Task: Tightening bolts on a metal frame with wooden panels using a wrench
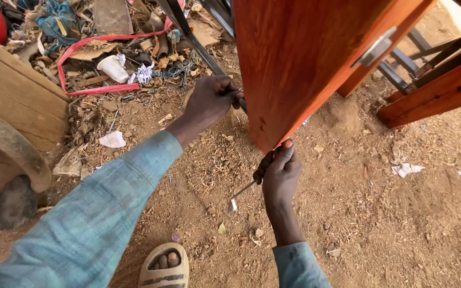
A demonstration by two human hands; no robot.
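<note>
A reddish-brown varnished wooden panel [300, 58] stands upright over the dirt ground, a metal hinge plate [375, 48] on its right edge. My left hand [212, 98] is closed against the panel's left edge, pinching something small and thin that I cannot make out. My right hand [279, 173] is at the panel's bottom corner, thumb pressed on the wood, gripping a slim metal tool [239, 194] whose tip points down-left toward the ground. Both arms wear light blue sleeves.
Rubbish, wood scraps and a red strap [97, 64] lie at the upper left. A pale wooden board [17, 96] and curved piece stand at the left. More reddish frame pieces [433, 90] lie at the upper right. My sandalled foot [165, 265] is at the bottom.
</note>
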